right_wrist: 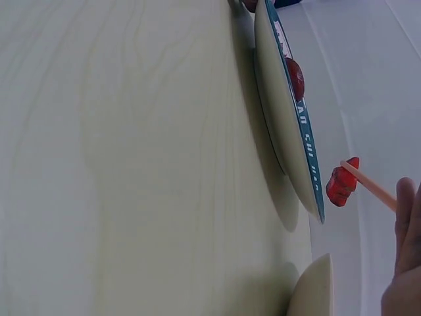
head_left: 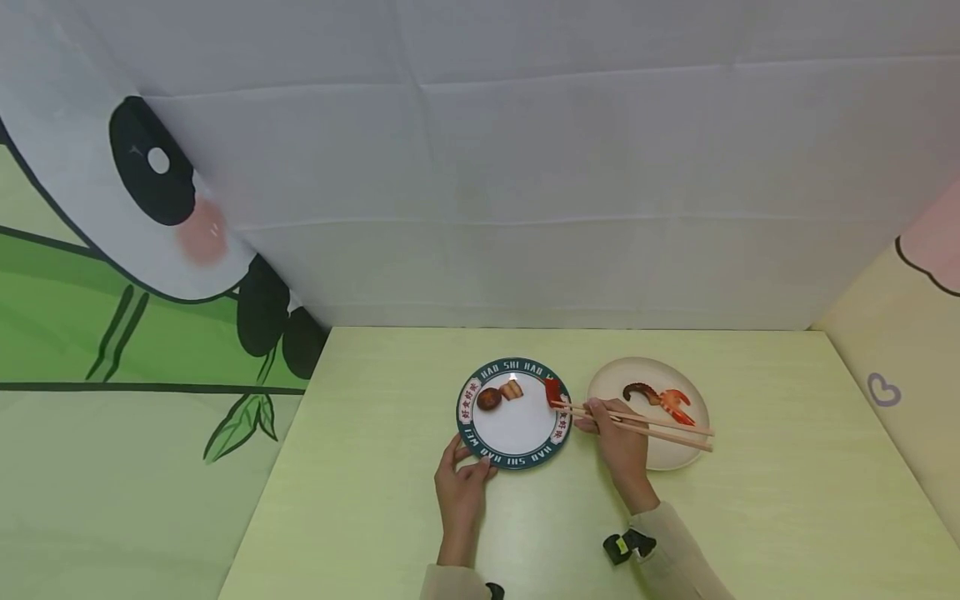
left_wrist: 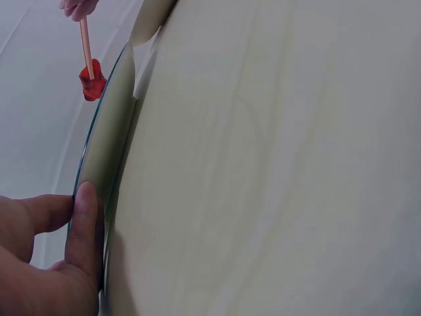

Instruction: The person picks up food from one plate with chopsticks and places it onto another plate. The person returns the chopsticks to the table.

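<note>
My left hand [head_left: 461,496] holds the near-left rim of a white plate with a green lettered border [head_left: 517,432], thumb and fingers at its edge in the left wrist view. Chopsticks [head_left: 675,426] are gripped in my right hand [head_left: 621,446]. At their tips is a glossy red food piece [head_left: 552,390], held over the right side of that plate and clear of its rim in the right wrist view [right_wrist: 340,185]. A round brown piece [head_left: 489,399] and a small tan striped piece [head_left: 512,389] lie on the plate's left half.
A cream plate [head_left: 667,456] stands to the right, partly under the chopsticks and right hand. It bears a dark curled tentacle-like piece [head_left: 640,389] and an orange-red shrimp-like piece [head_left: 677,404]. A grey-white cloth wall [head_left: 525,275] rises behind the pale wooden table [head_left: 360,467].
</note>
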A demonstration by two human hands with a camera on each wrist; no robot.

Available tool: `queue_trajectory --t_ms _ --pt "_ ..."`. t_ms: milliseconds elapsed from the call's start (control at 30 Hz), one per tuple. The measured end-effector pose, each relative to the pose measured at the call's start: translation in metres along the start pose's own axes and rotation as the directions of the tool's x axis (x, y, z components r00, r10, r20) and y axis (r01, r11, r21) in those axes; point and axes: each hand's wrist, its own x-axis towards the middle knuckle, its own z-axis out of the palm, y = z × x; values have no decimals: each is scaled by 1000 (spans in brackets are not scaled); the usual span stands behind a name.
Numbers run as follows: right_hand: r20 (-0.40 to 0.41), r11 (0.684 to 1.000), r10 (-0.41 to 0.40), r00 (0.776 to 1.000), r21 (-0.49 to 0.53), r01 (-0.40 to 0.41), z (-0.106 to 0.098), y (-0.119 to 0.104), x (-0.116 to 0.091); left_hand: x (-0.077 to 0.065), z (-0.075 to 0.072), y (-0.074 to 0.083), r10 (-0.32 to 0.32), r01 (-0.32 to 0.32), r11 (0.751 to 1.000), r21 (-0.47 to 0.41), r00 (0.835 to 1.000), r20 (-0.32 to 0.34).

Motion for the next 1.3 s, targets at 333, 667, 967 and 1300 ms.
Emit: queue_trajectory --t_ms 333,667,967,1300 --pt "-10 1000 18 1000 7 -18 -1 1 -2 1 1 -1 -6 7 1000 23 1000 -10" --pt "-9 999 35 999 -28 -35 -3 1 -2 1 3 0 10 -10 1000 29 1000 -20" --pt "-7 999 25 1000 -25 -25 -4 -2 -4 1 4 0 -2 3 999 36 1000 -27" --pt "-7 1000 2 1000 -10 -2 -9 -3 -7 2 2 -3 -5 5 1000 24 1000 -20"
